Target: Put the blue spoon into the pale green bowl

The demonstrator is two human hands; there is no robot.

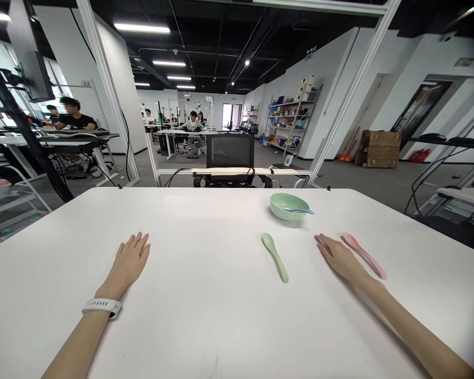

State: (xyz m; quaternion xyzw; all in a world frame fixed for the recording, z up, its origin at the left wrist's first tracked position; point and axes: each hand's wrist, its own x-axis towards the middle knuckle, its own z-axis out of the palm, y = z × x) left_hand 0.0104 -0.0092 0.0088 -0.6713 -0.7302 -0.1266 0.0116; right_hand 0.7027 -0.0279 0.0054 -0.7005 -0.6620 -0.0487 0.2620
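Observation:
My left hand (128, 260) lies flat and open on the white table (205, 221), with a white wristband (101, 307) on the wrist and nothing near it. My right hand (337, 257) also rests flat and open, holding nothing, just beside a pink plastic spoon (363, 255). Between the hands lies a pale green plastic spoon (275, 258). Further off stands a pale green bowl (288, 206), with a blue spoon (300, 211) leaning across its rim.
Beyond the table's far edge stand a black mesh chair (229, 151) and a white frame upright (351, 89). Further back are a shelf unit (292, 120) and a wooden crate (378, 149). A person (75, 120) sits at a desk at the left, and others work at distant desks.

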